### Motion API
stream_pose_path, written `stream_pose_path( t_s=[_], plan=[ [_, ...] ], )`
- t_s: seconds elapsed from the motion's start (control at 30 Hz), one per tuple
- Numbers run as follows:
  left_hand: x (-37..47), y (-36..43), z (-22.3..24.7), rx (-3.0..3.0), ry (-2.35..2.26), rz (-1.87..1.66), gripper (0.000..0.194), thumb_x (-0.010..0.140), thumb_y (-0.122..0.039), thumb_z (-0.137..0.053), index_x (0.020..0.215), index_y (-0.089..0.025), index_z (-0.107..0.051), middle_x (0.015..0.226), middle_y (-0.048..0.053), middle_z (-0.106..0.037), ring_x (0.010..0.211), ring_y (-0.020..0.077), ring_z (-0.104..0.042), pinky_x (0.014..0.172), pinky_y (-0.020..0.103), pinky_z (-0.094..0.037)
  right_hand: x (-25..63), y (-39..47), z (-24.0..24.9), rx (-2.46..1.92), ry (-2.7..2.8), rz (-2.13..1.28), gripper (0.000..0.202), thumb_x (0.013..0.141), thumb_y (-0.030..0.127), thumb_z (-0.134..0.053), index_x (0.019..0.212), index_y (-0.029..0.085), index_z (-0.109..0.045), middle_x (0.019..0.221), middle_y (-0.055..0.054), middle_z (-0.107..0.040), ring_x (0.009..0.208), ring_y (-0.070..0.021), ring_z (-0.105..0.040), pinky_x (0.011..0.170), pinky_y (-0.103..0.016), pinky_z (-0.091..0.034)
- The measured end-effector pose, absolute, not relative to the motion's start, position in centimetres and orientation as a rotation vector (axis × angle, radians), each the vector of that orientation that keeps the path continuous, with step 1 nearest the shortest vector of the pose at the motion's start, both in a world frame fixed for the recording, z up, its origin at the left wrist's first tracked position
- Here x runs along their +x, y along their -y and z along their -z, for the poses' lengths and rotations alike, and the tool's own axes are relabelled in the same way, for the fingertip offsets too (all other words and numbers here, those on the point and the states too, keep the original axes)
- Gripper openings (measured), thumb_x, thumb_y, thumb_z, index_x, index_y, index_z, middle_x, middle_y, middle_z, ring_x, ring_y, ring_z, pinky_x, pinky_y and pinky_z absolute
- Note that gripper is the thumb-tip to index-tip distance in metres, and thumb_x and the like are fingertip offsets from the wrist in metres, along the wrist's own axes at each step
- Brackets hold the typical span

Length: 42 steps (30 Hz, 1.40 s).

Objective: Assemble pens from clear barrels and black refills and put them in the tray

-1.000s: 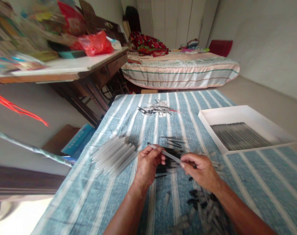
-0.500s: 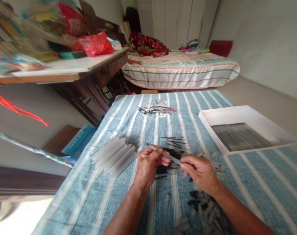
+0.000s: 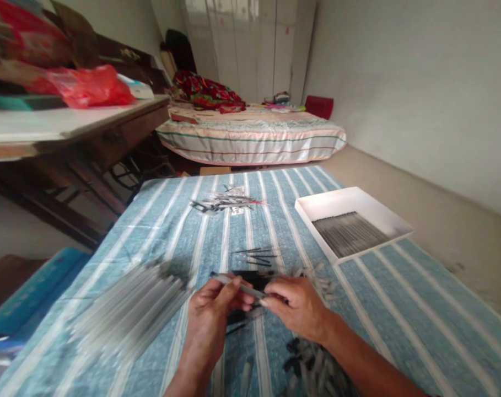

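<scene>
Between my two hands is a slim grey pen [image 3: 247, 288], tilted with its dark end up to the left. My left hand [image 3: 215, 306] pinches its upper part between thumb and fingers. At the lower right end, my right hand [image 3: 299, 306] closes on it with thumb and fingertips. Beneath and behind the hands lie thin black rods [image 3: 256, 257], which look like pen refills. A stack of translucent grey tubes [image 3: 130, 311], like pen barrels, lies to the left. Near my right forearm is a heap of small grey and black caps [image 3: 312, 366].
A white box [image 3: 382, 218] at the right holds a row of grey pens [image 3: 349, 234]. Farther back on the striped cloth [image 3: 167, 220] sits a small pile of pens and wrappers [image 3: 227, 203]. A side table [image 3: 39, 124] with a red bag [image 3: 93, 87] stands left; a bed [image 3: 254, 138] is beyond.
The view has swung right, so the table and things on it sit farther left and lower. Both hands still grip the pen, and my right hand appears slightly closer to my left.
</scene>
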State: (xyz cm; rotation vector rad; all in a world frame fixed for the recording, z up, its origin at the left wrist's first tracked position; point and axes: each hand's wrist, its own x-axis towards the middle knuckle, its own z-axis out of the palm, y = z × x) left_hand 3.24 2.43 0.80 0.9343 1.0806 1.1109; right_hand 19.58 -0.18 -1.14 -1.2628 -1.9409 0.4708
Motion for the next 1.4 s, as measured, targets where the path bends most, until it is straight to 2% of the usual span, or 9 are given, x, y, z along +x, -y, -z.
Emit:
stream_pose_path(
  t_s=[0.13, 0.27, 0.4, 0.47, 0.63, 0.83, 0.97, 1.23, 1.4],
  plan=[
    [3.7, -2.2, -0.9, 1.030, -1.103, -1.053, 0.018, 0.073, -0.030, -0.068, 0.069, -0.013, -0.067, 0.058, 0.003, -0.068, 0.053, 0.0145, -0.060, 0.055, 0.024, -0.050, 19.4, 0.5, 0.3, -1.322, 2.107, -0.213, 0.020, 0.082, 0.020, -0.059, 0.062, 0.017, -0.059, 0.062, 0.000, -0.058, 0.062, -0.0121, -0.054, 0.060, -0.023, -0.036],
    [3.3, -2.3, -1.6, 1.168, -1.170, -0.998, 0.023, 0.067, -0.037, -0.072, 0.070, -0.014, -0.069, 0.065, 0.005, -0.070, 0.057, 0.0169, -0.062, 0.055, 0.025, -0.050, 22.5, -0.2, -1.3, -1.475, 2.126, -0.173, 0.021, 0.084, 0.021, -0.056, 0.064, 0.018, -0.063, 0.065, 0.000, -0.062, 0.066, -0.0121, -0.057, 0.062, -0.022, -0.038],
    [2.7, -2.7, -2.3, 1.266, -1.320, -1.046, 0.024, 0.066, -0.040, -0.071, 0.071, -0.017, -0.070, 0.067, 0.003, -0.071, 0.055, 0.0165, -0.062, 0.054, 0.024, -0.050, 30.7, -3.1, -3.1, -2.089, 1.892, -0.174, 0.020, 0.089, 0.027, -0.051, 0.083, 0.023, -0.070, 0.083, 0.000, -0.070, 0.080, -0.0126, -0.062, 0.069, -0.020, -0.041],
    [2.6, -2.8, -2.4, 1.290, -1.380, -1.084, 0.023, 0.068, -0.041, -0.069, 0.070, -0.018, -0.069, 0.065, 0.002, -0.070, 0.054, 0.0161, -0.061, 0.053, 0.023, -0.050, 35.3, -4.7, -3.4, -2.287, 1.787, -0.144, 0.019, 0.086, 0.025, -0.054, 0.082, 0.020, -0.071, 0.083, -0.003, -0.071, 0.081, -0.0164, -0.063, 0.069, -0.023, -0.042],
    [2.7, -2.9, -2.2, 1.297, -1.428, -1.115, 0.020, 0.067, -0.038, -0.068, 0.071, -0.019, -0.068, 0.061, 0.001, -0.069, 0.052, 0.0162, -0.061, 0.050, 0.022, -0.049, 42.5, -7.2, -1.9, -2.546, 1.720, -0.255, 0.012, 0.083, 0.021, -0.060, 0.088, 0.015, -0.070, 0.090, -0.007, -0.069, 0.088, -0.0200, -0.063, 0.075, -0.027, -0.047],
    [1.3, -3.3, -1.6, 1.324, -1.463, -1.074, 0.024, 0.063, -0.042, -0.071, 0.070, -0.020, -0.068, 0.062, 0.002, -0.071, 0.053, 0.0187, -0.063, 0.051, 0.025, -0.052, 44.2, -7.2, 0.3, -2.615, 1.792, -0.495, 0.031, 0.092, 0.033, -0.054, 0.118, 0.017, -0.055, 0.119, -0.008, -0.057, 0.099, -0.0204, -0.059, 0.083, -0.041, -0.052],
    [0.0, -3.2, -1.9, 1.323, -1.501, -1.028, 0.028, 0.057, -0.045, -0.074, 0.070, -0.021, -0.068, 0.065, 0.002, -0.073, 0.054, 0.0215, -0.065, 0.054, 0.028, -0.054, 44.6, -7.1, 0.6, -2.627, 1.826, -0.540, 0.030, 0.091, 0.032, -0.054, 0.117, 0.017, -0.056, 0.118, -0.008, -0.058, 0.099, -0.0207, -0.059, 0.083, -0.040, -0.051],
    [-1.7, -2.9, -1.6, 1.360, -1.594, -0.990, 0.024, 0.060, -0.042, -0.073, 0.073, -0.022, -0.068, 0.061, 0.000, -0.073, 0.057, 0.0236, -0.067, 0.056, 0.029, -0.054, 44.6, -6.9, 0.9, -2.703, 1.787, -0.425, 0.031, 0.091, 0.033, -0.054, 0.118, 0.016, -0.055, 0.118, -0.008, -0.058, 0.098, -0.0199, -0.059, 0.083, -0.041, -0.051],
    [-3.1, -3.1, -1.0, 1.372, -1.615, -0.999, 0.023, 0.064, -0.041, -0.071, 0.075, -0.021, -0.068, 0.062, 0.000, -0.072, 0.056, 0.0212, -0.066, 0.057, 0.027, -0.053, 44.3, -6.7, 1.1, -2.738, 1.706, -0.264, 0.026, 0.085, 0.037, -0.059, 0.092, 0.015, -0.070, 0.097, -0.011, -0.067, 0.092, -0.0227, -0.063, 0.077, -0.032, -0.048]
  ],
)
